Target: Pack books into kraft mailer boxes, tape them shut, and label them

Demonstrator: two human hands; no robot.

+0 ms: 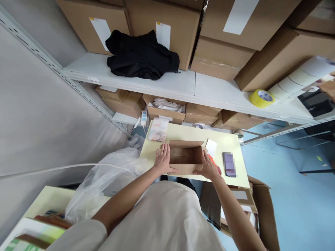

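A small cardboard box (185,169) stands at the near edge of the pale yellow table (180,131). Its top is open and a flap stands up along the far side; I see bare cardboard inside. My left hand (163,161) grips the left end, fingers over the side and thumb at the front. On the opposite end my right hand (208,168) holds the box the same way. A red-orange object (212,160) lies beside my right hand, partly hidden by it. Just beyond is a white card (211,147).
A printed packet (158,129) lies at the table's far left, a blurred-out phone-like object (229,164) at the right. Behind rises a shelf (183,85) with cartons, black clothing (141,55) and yellow tape (261,98). Plastic sheeting (104,177) hangs left; an open carton (264,209) stands lower right.
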